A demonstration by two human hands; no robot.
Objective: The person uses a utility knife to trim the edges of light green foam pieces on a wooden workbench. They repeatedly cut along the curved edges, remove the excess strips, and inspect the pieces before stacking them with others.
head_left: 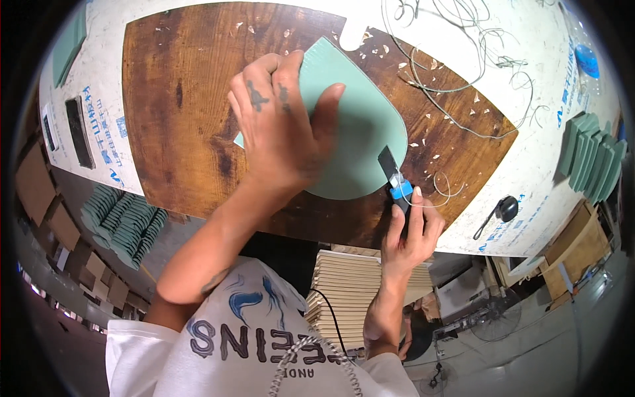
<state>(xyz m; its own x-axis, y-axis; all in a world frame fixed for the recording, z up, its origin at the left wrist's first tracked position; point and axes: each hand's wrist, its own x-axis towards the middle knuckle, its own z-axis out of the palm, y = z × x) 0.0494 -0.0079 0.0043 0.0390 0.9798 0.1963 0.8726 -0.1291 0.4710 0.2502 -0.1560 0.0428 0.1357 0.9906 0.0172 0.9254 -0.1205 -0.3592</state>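
In the head view, the green pad (370,112) lies on a brown wood-grain board (192,99), its narrow end pointing away from the person. The left hand (281,126) spreads loosely over its left side, thumb apart. The right hand (413,235) grasps a cutter (401,190) (blue near the fingertips), dark blade at the pad's lower right edge.

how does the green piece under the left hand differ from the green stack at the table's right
The green piece appears to be one sheet, while the green stack holds several.
The green piece lies on the brown board; the stack sits beyond that board.
The left hand covers part of the green piece, and the right hand holds a cutter at its edge; neither touches the stack.
Both are pale green.
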